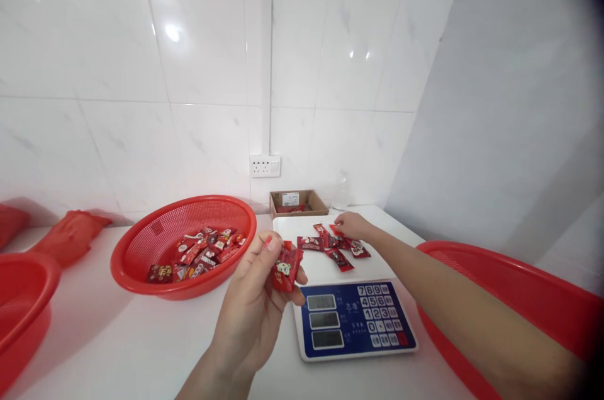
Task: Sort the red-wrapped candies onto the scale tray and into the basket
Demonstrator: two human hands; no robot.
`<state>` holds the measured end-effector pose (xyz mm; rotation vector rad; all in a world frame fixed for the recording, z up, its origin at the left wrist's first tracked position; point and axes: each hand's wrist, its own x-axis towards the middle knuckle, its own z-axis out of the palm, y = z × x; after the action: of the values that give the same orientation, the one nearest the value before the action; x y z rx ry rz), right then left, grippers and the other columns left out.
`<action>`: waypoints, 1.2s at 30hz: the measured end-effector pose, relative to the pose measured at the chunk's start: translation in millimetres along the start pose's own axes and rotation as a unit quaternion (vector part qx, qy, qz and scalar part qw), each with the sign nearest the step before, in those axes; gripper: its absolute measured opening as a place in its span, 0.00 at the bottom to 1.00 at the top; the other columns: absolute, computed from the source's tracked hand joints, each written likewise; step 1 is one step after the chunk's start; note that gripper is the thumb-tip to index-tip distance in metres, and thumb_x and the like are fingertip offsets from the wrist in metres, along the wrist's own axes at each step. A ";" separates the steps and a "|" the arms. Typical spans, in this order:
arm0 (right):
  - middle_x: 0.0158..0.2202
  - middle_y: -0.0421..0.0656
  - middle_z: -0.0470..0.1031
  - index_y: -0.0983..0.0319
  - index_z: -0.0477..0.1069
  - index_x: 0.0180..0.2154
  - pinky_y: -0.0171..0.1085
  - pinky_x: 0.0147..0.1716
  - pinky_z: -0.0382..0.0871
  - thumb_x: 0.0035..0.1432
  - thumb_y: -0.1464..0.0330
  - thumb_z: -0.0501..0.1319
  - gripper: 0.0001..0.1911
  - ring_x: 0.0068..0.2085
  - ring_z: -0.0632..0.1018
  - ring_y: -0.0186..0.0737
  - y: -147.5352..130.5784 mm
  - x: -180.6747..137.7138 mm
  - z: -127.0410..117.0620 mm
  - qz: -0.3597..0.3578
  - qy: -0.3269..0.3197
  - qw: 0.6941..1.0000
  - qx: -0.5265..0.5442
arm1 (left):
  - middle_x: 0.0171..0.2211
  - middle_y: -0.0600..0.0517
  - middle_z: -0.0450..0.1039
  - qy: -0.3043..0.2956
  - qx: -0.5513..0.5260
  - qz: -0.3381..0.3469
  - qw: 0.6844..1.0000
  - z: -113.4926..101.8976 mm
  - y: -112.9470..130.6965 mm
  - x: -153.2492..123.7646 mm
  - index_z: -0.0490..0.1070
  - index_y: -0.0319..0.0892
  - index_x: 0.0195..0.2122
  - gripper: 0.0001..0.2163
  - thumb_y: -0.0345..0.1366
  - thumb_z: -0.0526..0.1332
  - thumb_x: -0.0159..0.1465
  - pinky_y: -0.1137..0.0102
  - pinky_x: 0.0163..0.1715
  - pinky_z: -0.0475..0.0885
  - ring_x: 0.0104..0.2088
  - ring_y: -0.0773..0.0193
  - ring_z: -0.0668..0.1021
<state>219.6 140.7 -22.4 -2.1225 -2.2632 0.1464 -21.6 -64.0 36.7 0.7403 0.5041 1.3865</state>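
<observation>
My left hand (259, 290) is closed round a small red wrapped snack packet (285, 269) with a cartoon face on it; more red wrapper shows behind it. Over the white pan of a digital scale (356, 319), my right hand (353, 225) has its fingers bent down onto a red packet (336, 230), partly hidden by the hand. Several other red packets (340, 258) lie loosely on the pan below and beside the right hand. The scale's blue keypad and displays face me, with digits too faint to read surely.
To the left, a red plastic basket (184, 290) holds several mixed packets. Another red basket (28, 343) stands at the left edge, with a red bag (70, 236) behind it. A cardboard box (298, 204) sits by the wall. A red tub (453, 299) lies under my right forearm.
</observation>
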 end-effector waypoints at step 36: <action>0.50 0.47 0.72 0.57 0.66 0.53 0.44 0.49 0.58 0.57 0.69 0.52 0.21 0.53 0.67 0.48 -65.3 -59.5 12.8 -0.249 0.026 0.968 -0.038 | 0.29 0.55 0.69 -0.019 0.000 0.016 1.000 0.9 4.7 -8.2 0.65 0.41 0.33 0.08 0.38 0.62 0.58 0.80 0.17 0.69 0.23 0.73 0.73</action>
<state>157.5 76.8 -26.8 -1.4927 -2.7146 -0.0115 -25.3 -72.1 39.9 0.7768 0.4652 1.3995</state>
